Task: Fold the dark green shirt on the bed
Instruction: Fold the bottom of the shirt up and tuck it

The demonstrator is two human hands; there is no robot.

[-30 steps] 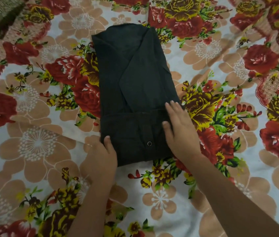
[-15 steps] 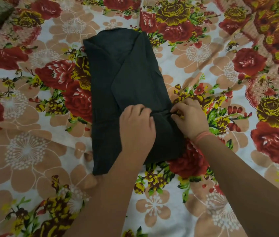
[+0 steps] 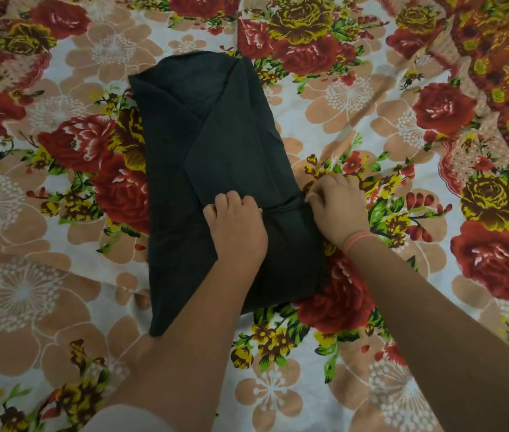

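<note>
Shirt (image 3: pixel 215 145) lies beneath both hands (image 3: pixel 236 232) (image 3: pixel 335 210), seemingly gripped midway.

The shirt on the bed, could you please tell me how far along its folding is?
Done: the shirt has its sides folded in and bottom turned up. In hand: the left grip and right grip hold that turned-up edge. Left: folding the flat upper half.

One shirt (image 3: pixel 215 145), two hands (image 3: pixel 237 227) (image 3: pixel 335 210) (one wristband (image 3: pixel 356 240)).

Soft, even, rather dim indoor light. The shirt (image 3: pixel 215 145) reads nearly black, its folds faint. Frame corners look softer and bent by the wide lens; the upper left is darkest.
</note>
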